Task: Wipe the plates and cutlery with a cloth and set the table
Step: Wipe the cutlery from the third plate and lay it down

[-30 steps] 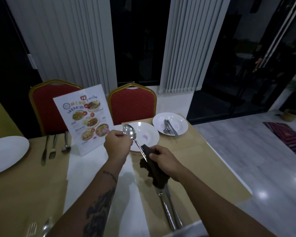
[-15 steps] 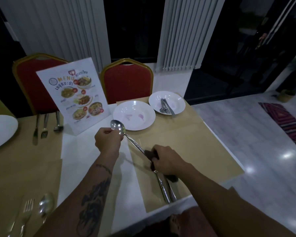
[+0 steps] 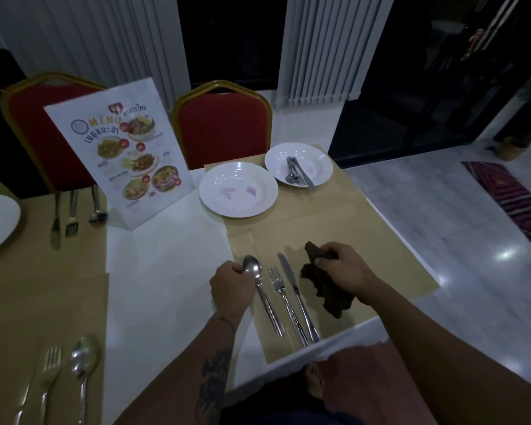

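The person's left grip point(image 3: 230, 289) is clenched beside the bowl of the spoon point(image 3: 264, 299), fingertips seemingly pinching its edge. The spoon lies flat on the tan placemat point(image 3: 380, 256) at the near right of the table point(image 3: 166, 271). Just beside it lie a fork point(image 3: 284, 302) and then a knife point(image 3: 298, 296), all three pointing away from the person. The right grip point(image 3: 344, 268) is grasping the dark cloth point(image 3: 325, 289), which hangs bunched just right of the knife. From where I stand, the first worry is fingermarks: skin on the spoon's bowl would undo the wiping. The spoon also sits slightly fanned out from the fork, so a careless nudge to straighten it could knock the fork and knife askew. The loose tail of the cloth is close enough to the knife to drag it if that arm swings across. All three handles end near the table's front edge, where a forearm or the person's body could sweep them to the floor. The nearer plate point(image 3: 238, 207) shows pinkish smears, so it looks unwiped. The farther plate point(image 3: 316, 161) sits by the table's corner with cutlery loose on it. Reaching over the laid cutlery for either could disturb it, and tilting the far plate could let its pieces slide off.
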Action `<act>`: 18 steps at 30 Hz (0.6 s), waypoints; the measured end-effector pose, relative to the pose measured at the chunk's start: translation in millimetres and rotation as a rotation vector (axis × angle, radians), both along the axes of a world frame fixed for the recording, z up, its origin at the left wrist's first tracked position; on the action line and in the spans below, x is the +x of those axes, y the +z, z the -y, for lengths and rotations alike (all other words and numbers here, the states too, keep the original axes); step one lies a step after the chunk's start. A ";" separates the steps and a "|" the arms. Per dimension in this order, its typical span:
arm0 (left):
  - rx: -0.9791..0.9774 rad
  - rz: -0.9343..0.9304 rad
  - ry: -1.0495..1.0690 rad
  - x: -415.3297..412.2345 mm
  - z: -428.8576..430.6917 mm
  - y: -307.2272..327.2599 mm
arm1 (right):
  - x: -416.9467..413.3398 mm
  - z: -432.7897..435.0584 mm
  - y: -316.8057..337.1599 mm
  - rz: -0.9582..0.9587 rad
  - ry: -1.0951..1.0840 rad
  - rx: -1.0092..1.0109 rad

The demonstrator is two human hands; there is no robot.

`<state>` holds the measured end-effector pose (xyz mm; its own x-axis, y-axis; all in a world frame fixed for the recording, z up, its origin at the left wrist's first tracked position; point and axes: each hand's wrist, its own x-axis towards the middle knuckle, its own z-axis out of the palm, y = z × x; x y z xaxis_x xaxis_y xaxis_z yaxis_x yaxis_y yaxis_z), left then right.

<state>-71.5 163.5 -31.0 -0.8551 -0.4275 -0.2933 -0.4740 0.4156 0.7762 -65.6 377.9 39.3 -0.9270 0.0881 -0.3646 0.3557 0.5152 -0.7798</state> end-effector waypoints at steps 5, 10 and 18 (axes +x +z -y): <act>-0.051 0.010 -0.025 6.0 -3.9 -8.1 | 1.9 4.9 0.1 0.005 -0.001 -0.057; -0.078 0.029 -0.066 11.9 -3.3 -11.3 | 1.3 9.4 -0.1 0.007 -0.004 -0.080; -0.125 0.055 -0.106 15.6 -1.1 -12.5 | -1.5 20.4 -1.0 0.027 0.009 -0.062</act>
